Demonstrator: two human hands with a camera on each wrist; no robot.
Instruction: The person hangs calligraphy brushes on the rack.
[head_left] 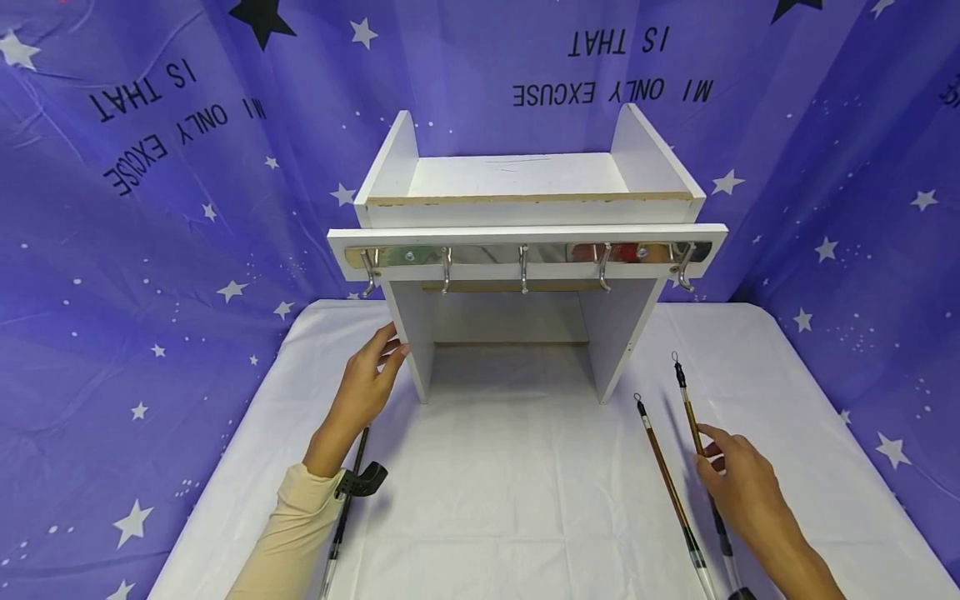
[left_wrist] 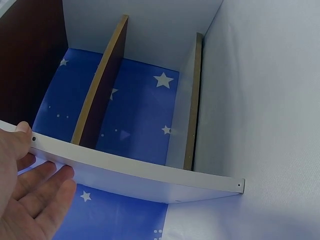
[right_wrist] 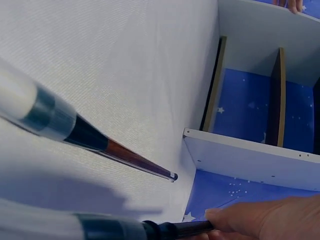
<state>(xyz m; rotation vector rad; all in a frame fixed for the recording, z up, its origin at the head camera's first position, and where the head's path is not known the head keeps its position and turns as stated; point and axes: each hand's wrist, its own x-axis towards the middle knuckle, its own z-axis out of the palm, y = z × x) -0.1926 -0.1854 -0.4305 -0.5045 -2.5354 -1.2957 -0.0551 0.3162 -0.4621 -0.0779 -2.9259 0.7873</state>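
Note:
A white shelf rack (head_left: 525, 212) with a row of metal hooks along its front rail stands on the table. My left hand (head_left: 367, 383) touches its left side panel (left_wrist: 130, 162): the thumb rests at the panel's front edge, the fingers against the outer face. At the right, my right hand (head_left: 742, 479) pinches a calligraphy brush (head_left: 685, 392) by its brown handle, hanging loop pointing away. A second calligraphy brush (head_left: 663, 462) lies beside it on the cloth, with a clear cap (right_wrist: 30, 107) at the near end. Another dark brush (head_left: 341, 529) lies partly hidden under my left forearm.
A white cloth (head_left: 495, 508) covers the table. Purple-blue curtains (head_left: 150, 275) with stars and lettering hang behind and at both sides. The hooks (head_left: 523, 268) stick out forward from the rack's rail. A black wrist strap mount (head_left: 363, 480) juts from my left wrist.

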